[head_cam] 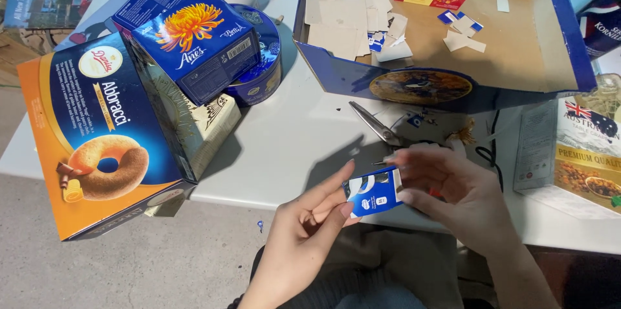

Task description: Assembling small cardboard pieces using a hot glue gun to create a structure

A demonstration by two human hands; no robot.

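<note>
While both hands pinch the blue card piece (374,196) at lower centre, left hand (309,225) and right hand (453,192) should grip its edges firmly, clear of the scissors (381,129).

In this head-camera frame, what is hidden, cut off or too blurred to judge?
- Scissors: handles hidden behind the right hand.
- Blue card piece: far end covered by right fingers.
- Right fingertips: motion-blurred.
- Orange box: lower corner hangs off the table.
- Left hand: forearm cut by bottom edge.

Two hands (310,218) (453,192), one blue card piece (374,195), one pair of scissors (378,126), one round tin (262,56).
</note>
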